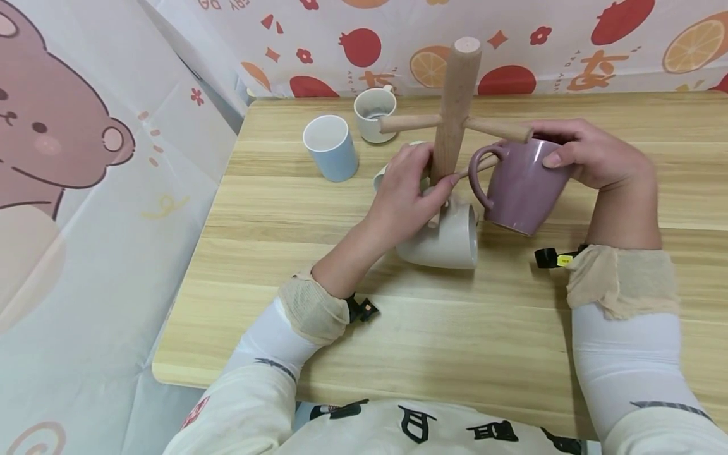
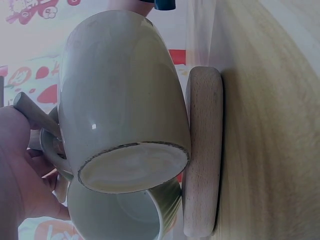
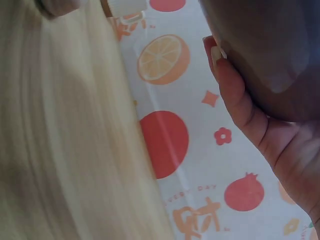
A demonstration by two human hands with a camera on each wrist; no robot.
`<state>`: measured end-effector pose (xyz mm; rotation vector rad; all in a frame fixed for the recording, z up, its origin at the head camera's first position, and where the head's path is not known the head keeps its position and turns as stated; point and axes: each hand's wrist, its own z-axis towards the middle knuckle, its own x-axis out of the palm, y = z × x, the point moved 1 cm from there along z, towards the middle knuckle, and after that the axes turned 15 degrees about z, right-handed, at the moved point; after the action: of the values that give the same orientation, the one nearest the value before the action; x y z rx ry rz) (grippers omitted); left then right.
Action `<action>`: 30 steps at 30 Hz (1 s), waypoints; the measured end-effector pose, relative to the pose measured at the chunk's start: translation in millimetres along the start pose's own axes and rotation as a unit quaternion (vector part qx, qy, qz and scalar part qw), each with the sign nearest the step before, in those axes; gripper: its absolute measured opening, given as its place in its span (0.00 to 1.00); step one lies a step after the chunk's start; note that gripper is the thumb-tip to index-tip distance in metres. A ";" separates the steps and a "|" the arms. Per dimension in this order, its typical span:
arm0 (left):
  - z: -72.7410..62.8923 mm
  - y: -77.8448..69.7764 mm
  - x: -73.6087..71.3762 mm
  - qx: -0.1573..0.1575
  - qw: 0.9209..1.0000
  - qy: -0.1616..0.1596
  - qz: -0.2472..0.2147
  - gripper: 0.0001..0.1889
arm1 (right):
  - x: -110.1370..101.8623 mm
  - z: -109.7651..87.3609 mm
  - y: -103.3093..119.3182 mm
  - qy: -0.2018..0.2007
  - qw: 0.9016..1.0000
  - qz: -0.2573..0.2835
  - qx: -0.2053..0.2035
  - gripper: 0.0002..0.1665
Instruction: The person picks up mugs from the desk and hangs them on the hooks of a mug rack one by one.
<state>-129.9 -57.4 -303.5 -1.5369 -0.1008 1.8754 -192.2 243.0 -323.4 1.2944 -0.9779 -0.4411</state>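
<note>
A wooden mug tree [image 1: 457,95] stands on the table, and my left hand [image 1: 398,199] grips its post low down. My right hand [image 1: 594,151] holds a purple mug [image 1: 529,189] tilted beside the tree, its handle toward the post and near the right-hand pegs. Whether a peg passes through that handle I cannot tell. A pale grey mug [image 1: 449,243] hangs sideways on a front peg, below my left hand. Another light mug [image 2: 120,215], with a ribbed side, shows beneath it in the left wrist view; my hand mostly hides it from above.
A light blue cup [image 1: 332,151] and a cream mug [image 1: 375,114] stand upright at the back left of the table [image 1: 250,284]. The tree's wooden base [image 2: 204,150] lies on the tabletop. A printed cloth [image 1: 364,50] hangs along the back edge.
</note>
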 end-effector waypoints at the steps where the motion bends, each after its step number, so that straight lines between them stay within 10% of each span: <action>1: 0.0 -0.1 0.0 0.000 1.000 0.000 0.000 0.16 | 1.1 1.1 -1.1 -0.004 1.000 0.007 -0.003 0.27; 16: -0.5 -0.9 -0.8 0.002 1.000 0.001 0.006 0.16 | 8.3 14.6 -16.4 -0.044 0.998 0.030 -0.011 0.11; 30: -1.1 0.3 -0.7 -0.001 1.000 0.012 0.006 0.18 | 10.6 30.3 -39.6 -0.091 0.990 0.098 0.037 0.15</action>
<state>-129.0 -58.4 -303.3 -1.5633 -0.0826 1.8663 -201.3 206.4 -357.7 1.2238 -1.2737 -0.3785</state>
